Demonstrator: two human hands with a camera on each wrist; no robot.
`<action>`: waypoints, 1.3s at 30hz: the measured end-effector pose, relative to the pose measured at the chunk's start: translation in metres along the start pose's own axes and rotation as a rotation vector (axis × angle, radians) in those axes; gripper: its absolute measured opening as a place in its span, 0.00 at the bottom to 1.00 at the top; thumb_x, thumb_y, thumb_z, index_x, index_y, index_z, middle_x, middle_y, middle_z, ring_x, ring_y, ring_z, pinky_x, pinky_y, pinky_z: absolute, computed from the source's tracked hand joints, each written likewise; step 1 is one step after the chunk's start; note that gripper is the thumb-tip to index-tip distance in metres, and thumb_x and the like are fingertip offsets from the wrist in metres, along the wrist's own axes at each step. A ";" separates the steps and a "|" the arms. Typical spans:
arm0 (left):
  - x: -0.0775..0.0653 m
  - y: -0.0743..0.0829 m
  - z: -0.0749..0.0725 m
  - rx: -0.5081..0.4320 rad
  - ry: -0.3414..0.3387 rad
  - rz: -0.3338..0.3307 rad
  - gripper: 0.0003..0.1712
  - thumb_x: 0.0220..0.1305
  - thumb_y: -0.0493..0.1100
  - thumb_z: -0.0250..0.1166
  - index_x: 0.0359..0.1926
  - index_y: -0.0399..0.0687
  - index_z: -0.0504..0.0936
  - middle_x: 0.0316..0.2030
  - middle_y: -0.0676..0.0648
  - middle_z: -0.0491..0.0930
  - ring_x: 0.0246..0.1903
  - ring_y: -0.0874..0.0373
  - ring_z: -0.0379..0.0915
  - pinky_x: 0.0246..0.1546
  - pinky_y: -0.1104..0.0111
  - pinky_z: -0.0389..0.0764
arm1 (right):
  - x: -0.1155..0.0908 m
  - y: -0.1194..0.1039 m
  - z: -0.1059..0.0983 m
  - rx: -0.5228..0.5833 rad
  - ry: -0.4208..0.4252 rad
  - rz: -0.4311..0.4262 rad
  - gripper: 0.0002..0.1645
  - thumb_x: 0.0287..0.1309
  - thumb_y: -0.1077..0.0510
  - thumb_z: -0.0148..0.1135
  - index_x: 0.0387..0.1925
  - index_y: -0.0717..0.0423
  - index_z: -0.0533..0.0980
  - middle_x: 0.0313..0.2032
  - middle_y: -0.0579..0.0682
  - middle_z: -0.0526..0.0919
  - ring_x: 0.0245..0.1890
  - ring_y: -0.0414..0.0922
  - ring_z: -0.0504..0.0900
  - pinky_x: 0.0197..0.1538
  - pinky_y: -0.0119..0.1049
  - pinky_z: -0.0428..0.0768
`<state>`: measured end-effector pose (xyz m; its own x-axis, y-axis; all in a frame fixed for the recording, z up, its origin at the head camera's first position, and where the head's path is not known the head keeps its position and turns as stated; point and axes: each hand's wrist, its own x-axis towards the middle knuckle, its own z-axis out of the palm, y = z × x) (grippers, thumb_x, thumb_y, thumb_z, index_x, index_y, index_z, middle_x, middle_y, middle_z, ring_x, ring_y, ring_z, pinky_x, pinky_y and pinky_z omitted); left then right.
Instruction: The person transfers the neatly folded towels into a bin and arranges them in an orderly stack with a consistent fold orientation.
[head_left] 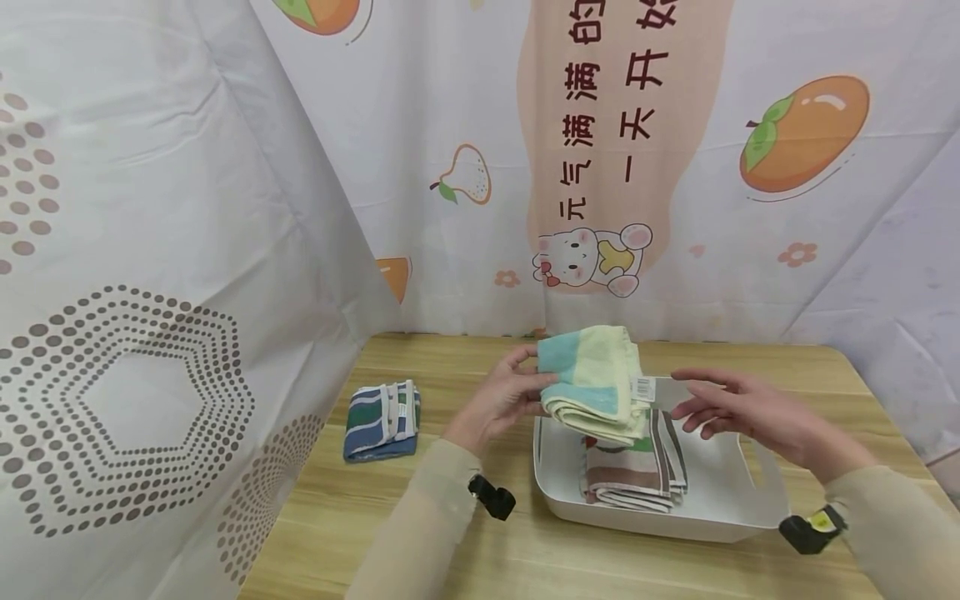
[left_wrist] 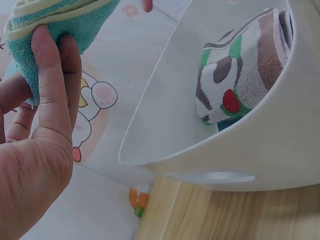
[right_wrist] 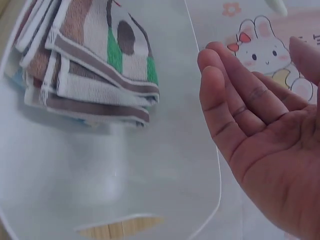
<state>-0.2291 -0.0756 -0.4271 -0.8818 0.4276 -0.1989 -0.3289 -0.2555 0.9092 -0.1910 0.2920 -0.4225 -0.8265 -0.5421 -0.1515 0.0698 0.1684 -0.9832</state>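
My left hand point(head_left: 510, 390) pinches the left side of a folded towel point(head_left: 592, 375) in pale yellow and turquoise, held up over a white plastic bin point(head_left: 720, 492). A small white tag point(head_left: 643, 388) sticks out at the towel's right edge. In the left wrist view the thumb and fingers point(left_wrist: 50, 75) grip its turquoise part. Inside the bin lies a folded brown, white and green towel point(right_wrist: 100, 55), partly hidden under the raised one in the head view. Above the bin's right part, my right hand point(head_left: 738, 404) holds nothing, its fingers loosely bent and apart from the towels.
A folded blue, green and white striped towel point(head_left: 382, 421) lies on the wooden table point(head_left: 330, 533) at the left. The bin has a handle slot in its end wall. Printed curtains point(head_left: 450, 233) hang behind the table and along its left side.
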 end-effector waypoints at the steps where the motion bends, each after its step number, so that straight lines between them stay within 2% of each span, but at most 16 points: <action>1: 0.000 -0.001 0.001 0.004 -0.005 0.001 0.24 0.65 0.29 0.67 0.59 0.49 0.77 0.41 0.41 0.87 0.34 0.51 0.86 0.32 0.61 0.88 | 0.001 -0.001 0.002 0.001 -0.009 -0.002 0.20 0.82 0.55 0.42 0.69 0.41 0.67 0.52 0.67 0.84 0.48 0.56 0.87 0.48 0.43 0.87; 6: 0.002 -0.004 0.004 -0.007 -0.023 -0.005 0.25 0.65 0.29 0.68 0.60 0.49 0.77 0.41 0.41 0.86 0.34 0.51 0.86 0.31 0.61 0.88 | 0.005 -0.006 0.010 -0.008 -0.036 0.006 0.27 0.83 0.54 0.41 0.77 0.51 0.56 0.54 0.68 0.83 0.50 0.55 0.85 0.50 0.44 0.86; 10: 0.003 -0.005 0.007 -0.021 -0.030 -0.011 0.24 0.65 0.28 0.67 0.60 0.49 0.77 0.40 0.42 0.86 0.33 0.51 0.85 0.30 0.62 0.88 | 0.008 -0.010 0.016 -0.001 -0.041 0.006 0.33 0.83 0.54 0.41 0.80 0.56 0.47 0.53 0.67 0.83 0.50 0.56 0.85 0.49 0.45 0.86; 14: 0.003 -0.006 0.009 -0.015 -0.032 -0.018 0.23 0.65 0.29 0.67 0.59 0.49 0.78 0.40 0.42 0.86 0.33 0.51 0.85 0.30 0.61 0.88 | 0.010 -0.012 0.020 0.022 -0.060 -0.017 0.35 0.82 0.57 0.42 0.81 0.54 0.44 0.49 0.65 0.83 0.51 0.60 0.84 0.50 0.46 0.85; 21: 0.004 -0.008 0.013 -0.018 -0.050 -0.021 0.22 0.66 0.29 0.66 0.59 0.48 0.77 0.41 0.42 0.86 0.33 0.51 0.85 0.30 0.60 0.88 | 0.012 -0.015 0.025 0.077 -0.119 -0.071 0.37 0.82 0.58 0.40 0.82 0.47 0.38 0.57 0.61 0.82 0.53 0.54 0.84 0.55 0.47 0.83; 25: 0.004 -0.010 0.015 -0.017 -0.052 -0.026 0.22 0.66 0.28 0.66 0.58 0.48 0.77 0.40 0.43 0.86 0.32 0.51 0.85 0.29 0.60 0.88 | 0.013 -0.017 0.028 0.091 -0.139 -0.111 0.37 0.83 0.58 0.37 0.82 0.44 0.36 0.59 0.62 0.81 0.52 0.58 0.84 0.58 0.44 0.81; 29: 0.004 -0.011 0.017 0.025 -0.040 -0.030 0.23 0.65 0.30 0.67 0.59 0.48 0.77 0.41 0.42 0.86 0.32 0.51 0.86 0.29 0.59 0.88 | 0.012 -0.018 0.030 0.075 -0.097 -0.099 0.38 0.82 0.59 0.39 0.82 0.43 0.36 0.57 0.61 0.82 0.48 0.62 0.85 0.59 0.37 0.80; 36: 0.005 -0.012 0.020 0.125 -0.021 -0.056 0.26 0.64 0.33 0.70 0.61 0.48 0.75 0.47 0.39 0.85 0.35 0.50 0.86 0.32 0.53 0.89 | 0.014 -0.020 0.034 0.003 0.033 -0.056 0.42 0.80 0.58 0.47 0.82 0.45 0.39 0.51 0.59 0.86 0.43 0.57 0.88 0.54 0.32 0.82; 39: 0.005 -0.012 0.022 0.147 -0.016 -0.066 0.26 0.64 0.32 0.70 0.61 0.48 0.74 0.47 0.39 0.85 0.34 0.49 0.86 0.33 0.51 0.88 | 0.015 -0.021 0.036 -0.042 0.082 -0.037 0.43 0.79 0.57 0.51 0.82 0.42 0.41 0.50 0.60 0.85 0.42 0.57 0.88 0.54 0.30 0.81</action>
<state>-0.2223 -0.0515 -0.4313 -0.8542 0.4529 -0.2554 -0.3319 -0.0968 0.9383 -0.1845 0.2509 -0.4075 -0.8711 -0.4799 -0.1045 0.0159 0.1851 -0.9826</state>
